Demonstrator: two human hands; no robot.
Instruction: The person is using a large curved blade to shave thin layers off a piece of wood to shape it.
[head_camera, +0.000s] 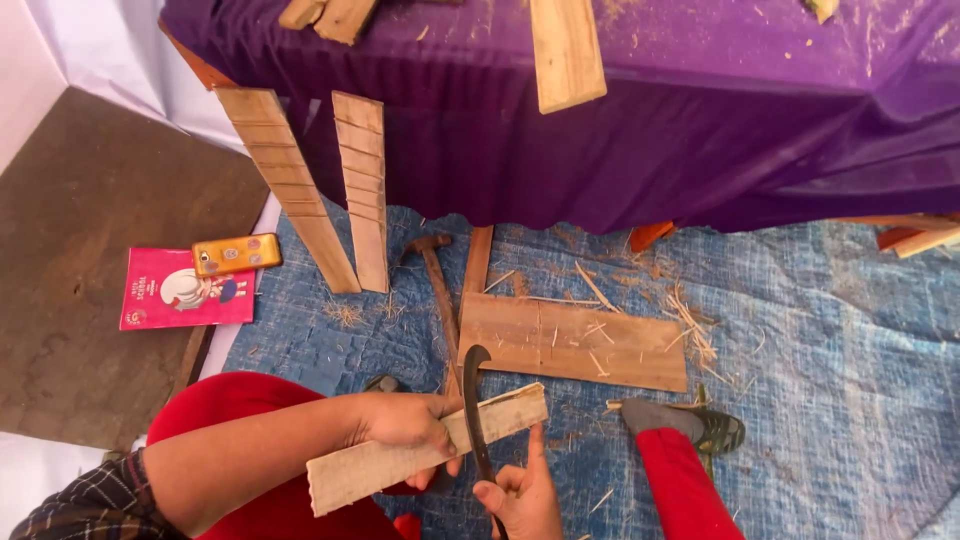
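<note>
My left hand (405, 425) grips a pale wooden plank (350, 470) held slantwise over my lap in red trousers. My right hand (520, 495) holds the handle of a curved dark-bladed knife (470, 385). Its blade stands upright against the plank's upper end (515, 410), with my thumb pointing up beside it. My foot in a dark shoe (705, 425) rests on the blue tarp to the right.
A flat board (570, 340) and a hammer (435, 275) lie on the blue tarp (820, 330) ahead, among wood shavings. Two notched slats (325, 190) lean on a purple-draped table (700, 130). A pink booklet (170, 300) with a phone (237, 254) lies at the left.
</note>
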